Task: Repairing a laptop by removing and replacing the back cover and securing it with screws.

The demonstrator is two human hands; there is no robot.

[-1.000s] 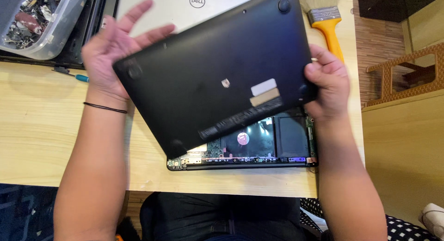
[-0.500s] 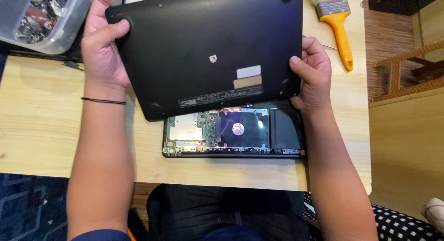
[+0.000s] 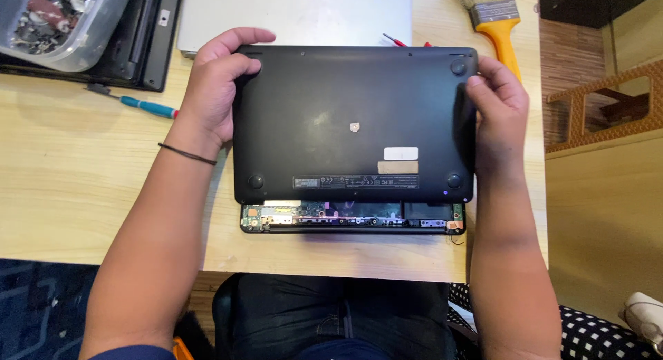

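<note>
A black laptop bottom cover (image 3: 345, 104), with rubber feet and small labels, lies level over an opened laptop base (image 3: 352, 218). Only a strip of the base's circuit board shows along the near edge. My left hand (image 3: 217, 90) grips the cover's far left corner, thumb on top. My right hand (image 3: 494, 101) clasps the cover's right edge near the far right foot.
A silver closed laptop (image 3: 276, 14) lies behind the cover. A clear tub of small parts (image 3: 59, 18) rests on a dark device at far left. A blue-handled screwdriver (image 3: 141, 106) lies left of my wrist. A yellow-handled brush (image 3: 501, 28) lies at far right. The wooden table's edge (image 3: 542, 194) is right.
The cover was tilted up and skewed; I have brought it down and squared it over the base, so much less of the circuit board shows. My left hand went from open fingers to gripping the corner.
</note>
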